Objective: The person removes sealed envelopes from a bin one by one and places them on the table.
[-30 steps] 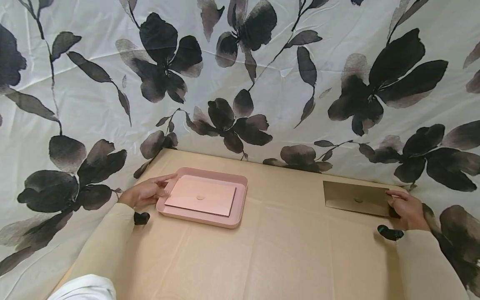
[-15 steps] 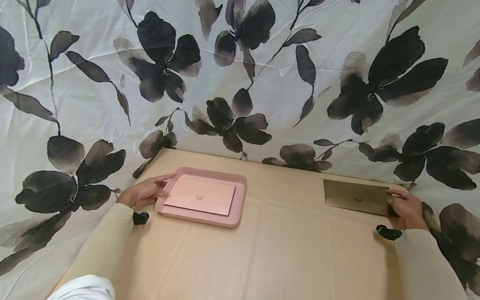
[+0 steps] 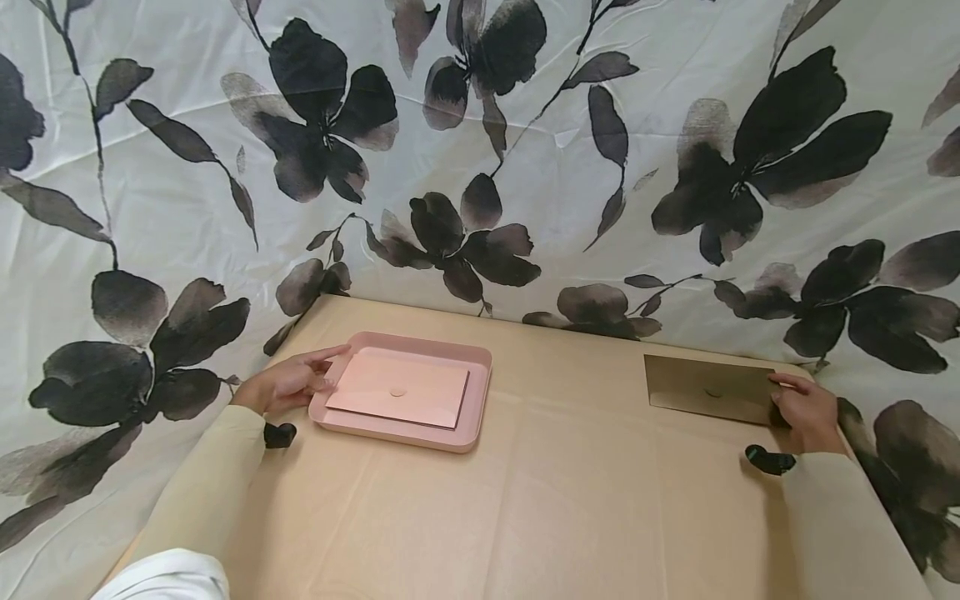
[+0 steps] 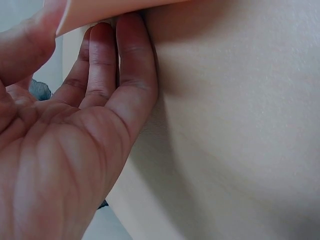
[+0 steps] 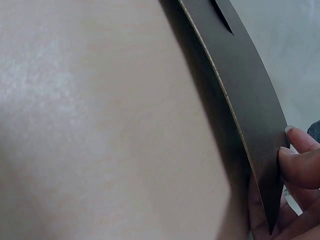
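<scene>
In the head view, my left hand (image 3: pixel 288 385) holds the left edge of a pink rectangular tray (image 3: pixel 476 408). The left wrist view shows its thumb over the pink rim and the other fingers underneath. On the tray lies a flat pink envelope-like piece (image 3: pixel 420 379) with a small half-round mark. At the far right, my right hand (image 3: pixel 808 410) pinches the right end of a flat bronze-brown piece (image 3: pixel 690 387) marked with a similar half-round cut. Seen from the right wrist, this thin stiff piece (image 5: pixel 250 100) bows slightly, with a dark shadow beneath its long edge.
A tan covered table (image 3: pixel 555 492) lies under both things. Behind it hangs a white curtain (image 3: pixel 570 167) printed with dark flowers, close to the table's back edge. The brown piece lies near that edge.
The right hand and the brown piece have shifted slightly left and up in the head view, and the piece's half-round mark looks narrower. The left hand keeps its hold on the tray.
</scene>
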`<state>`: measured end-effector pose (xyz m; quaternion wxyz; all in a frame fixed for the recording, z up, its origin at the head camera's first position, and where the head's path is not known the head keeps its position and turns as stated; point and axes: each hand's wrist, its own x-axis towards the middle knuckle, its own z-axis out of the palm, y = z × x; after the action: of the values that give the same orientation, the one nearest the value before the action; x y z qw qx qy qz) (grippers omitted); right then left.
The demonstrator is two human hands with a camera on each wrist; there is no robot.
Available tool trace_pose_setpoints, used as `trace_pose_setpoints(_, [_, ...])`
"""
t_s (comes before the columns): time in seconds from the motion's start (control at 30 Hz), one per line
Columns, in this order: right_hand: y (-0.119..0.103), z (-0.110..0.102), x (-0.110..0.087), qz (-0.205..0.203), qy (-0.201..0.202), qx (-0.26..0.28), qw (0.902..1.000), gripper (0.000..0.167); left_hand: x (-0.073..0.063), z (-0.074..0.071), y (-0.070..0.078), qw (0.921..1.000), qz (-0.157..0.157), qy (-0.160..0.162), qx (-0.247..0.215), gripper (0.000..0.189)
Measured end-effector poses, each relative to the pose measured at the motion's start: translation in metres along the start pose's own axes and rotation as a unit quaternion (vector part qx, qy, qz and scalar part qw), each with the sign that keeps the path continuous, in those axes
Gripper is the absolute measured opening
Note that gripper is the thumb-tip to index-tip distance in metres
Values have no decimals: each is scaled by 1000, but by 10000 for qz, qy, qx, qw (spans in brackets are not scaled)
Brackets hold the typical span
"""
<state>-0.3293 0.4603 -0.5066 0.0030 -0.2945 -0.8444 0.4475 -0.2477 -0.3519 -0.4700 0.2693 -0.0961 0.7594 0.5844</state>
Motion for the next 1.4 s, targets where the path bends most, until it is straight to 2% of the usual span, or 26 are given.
trace_pose_setpoints(0.73, [-3,0,-2,159,-64,288,9994,59,-1,-1,-2,10000,32,5,8,86])
trace_pose_setpoints(1.17, [-1,8,-5,102,498,282,9983,53,-2,1,-1,10000,45,42,73,87])
trace_pose_setpoints(1.4, [0,12,-3,221,630,298,9973,53,-2,-1,-2,9999,119,-13,98,86])
